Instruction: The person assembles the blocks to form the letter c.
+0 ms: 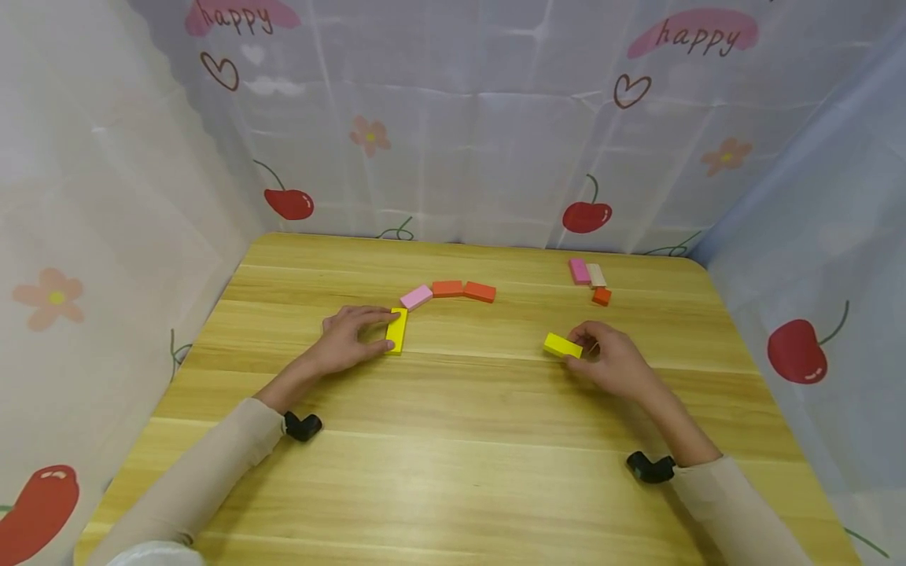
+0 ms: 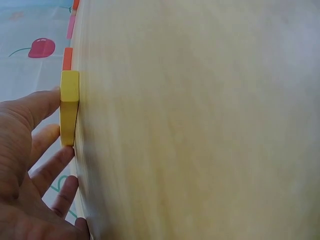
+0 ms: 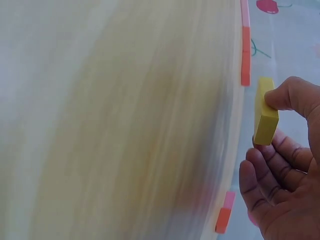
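1. From the head camera, the wooden table (image 1: 453, 472) carried everything. The left hand (image 1: 347, 339) lay flat with straightened fingers touching a yellow block (image 1: 397, 330) that rested on the table, left of its middle. Just beyond that block ran a short arc: a pink block (image 1: 416, 297), then two orange blocks (image 1: 463, 290). The right hand (image 1: 612, 358) pinched a second yellow block (image 1: 562, 345) between thumb and fingers, right of the table's middle. Towards the table's far right corner sat a small cluster (image 1: 591, 279) of a pink, a pale and an orange block.

2. From the left wrist camera, the left hand (image 2: 30, 165) had its fingers extended, the fingertips (image 2: 52, 97) against the yellow block (image 2: 69, 107) on the table (image 2: 200, 125).

3. From the right wrist camera, the right hand (image 3: 282, 165) gripped the second yellow block (image 3: 265, 112), thumb on one face and fingers curled beneath, held just off the table (image 3: 125, 125).
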A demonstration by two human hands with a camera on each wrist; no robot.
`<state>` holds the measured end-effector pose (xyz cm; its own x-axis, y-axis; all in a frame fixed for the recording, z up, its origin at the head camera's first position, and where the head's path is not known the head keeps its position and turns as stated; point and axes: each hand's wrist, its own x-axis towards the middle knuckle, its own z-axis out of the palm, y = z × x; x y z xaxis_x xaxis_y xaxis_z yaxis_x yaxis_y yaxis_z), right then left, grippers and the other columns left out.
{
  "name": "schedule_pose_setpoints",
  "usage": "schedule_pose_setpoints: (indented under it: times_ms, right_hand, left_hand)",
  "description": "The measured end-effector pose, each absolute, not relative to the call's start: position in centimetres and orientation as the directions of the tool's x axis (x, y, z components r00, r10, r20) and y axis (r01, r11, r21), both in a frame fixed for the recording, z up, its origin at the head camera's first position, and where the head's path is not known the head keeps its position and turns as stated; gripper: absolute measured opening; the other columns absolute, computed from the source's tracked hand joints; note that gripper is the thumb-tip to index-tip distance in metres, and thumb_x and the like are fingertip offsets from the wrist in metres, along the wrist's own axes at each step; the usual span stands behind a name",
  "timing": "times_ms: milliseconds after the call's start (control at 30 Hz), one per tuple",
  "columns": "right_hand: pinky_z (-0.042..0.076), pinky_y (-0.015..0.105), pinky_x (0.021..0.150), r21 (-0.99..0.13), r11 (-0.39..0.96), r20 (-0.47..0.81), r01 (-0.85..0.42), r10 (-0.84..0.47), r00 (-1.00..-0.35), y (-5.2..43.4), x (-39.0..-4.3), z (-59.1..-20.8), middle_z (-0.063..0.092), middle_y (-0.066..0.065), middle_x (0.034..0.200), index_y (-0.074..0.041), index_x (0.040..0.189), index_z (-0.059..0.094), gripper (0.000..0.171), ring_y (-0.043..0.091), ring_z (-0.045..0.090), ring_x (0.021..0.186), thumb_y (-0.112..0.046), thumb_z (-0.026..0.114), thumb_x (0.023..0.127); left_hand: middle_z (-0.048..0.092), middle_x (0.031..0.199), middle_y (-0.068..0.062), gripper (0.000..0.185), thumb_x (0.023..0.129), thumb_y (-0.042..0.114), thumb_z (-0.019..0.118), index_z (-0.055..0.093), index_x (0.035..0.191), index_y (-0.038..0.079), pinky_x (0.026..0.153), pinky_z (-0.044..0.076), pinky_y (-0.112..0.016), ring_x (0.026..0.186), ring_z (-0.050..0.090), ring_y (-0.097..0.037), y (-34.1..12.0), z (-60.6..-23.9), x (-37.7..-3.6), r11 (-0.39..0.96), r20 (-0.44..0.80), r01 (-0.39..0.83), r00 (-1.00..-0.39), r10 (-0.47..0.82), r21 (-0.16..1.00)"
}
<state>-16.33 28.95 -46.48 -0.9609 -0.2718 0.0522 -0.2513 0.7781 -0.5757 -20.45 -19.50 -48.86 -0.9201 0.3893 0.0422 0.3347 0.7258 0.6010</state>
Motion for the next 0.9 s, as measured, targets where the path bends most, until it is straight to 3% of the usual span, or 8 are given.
schedule_pose_setpoints:
  times_ms: [333, 900]
  right_hand:
    - [0.050, 0.029, 0.078, -0.568, 0.785, 0.012, -0.248, -0.293, -0.956, 27.2, -16.1, -46.8, 0.063, 0.001, 0.099, -0.016, 0.107, 0.061, 0.032, 0.017, 0.056, 0.088, -0.029, 0.078, 0.083]
    - [0.049, 0.030, 0.079, -0.557, 0.765, 0.036, -0.323, -0.366, -0.930, 24.0, -16.1, -46.8, 0.062, -0.004, 0.096, -0.019, 0.104, 0.061, 0.031, 0.014, 0.055, 0.086, -0.030, 0.079, 0.081]
  left_hand:
    - [0.051, 0.149, 0.001, 0.055, 0.087, 0.047, 0.071, 0.056, 0.139, 0.035, 0.094, 0.018, -0.054, 0.134, 0.036, -0.032, -19.5, -49.0, -20.6, 0.729, 0.034, 0.334, -0.919, 0.392, 0.598]
    - [0.051, 0.149, -0.001, 0.056, 0.086, 0.051, 0.070, 0.056, 0.139, 0.035, 0.092, 0.018, -0.056, 0.134, 0.036, -0.034, -19.7, -49.6, -20.8, 0.725, 0.059, 0.359, -0.913, 0.404, 0.588]
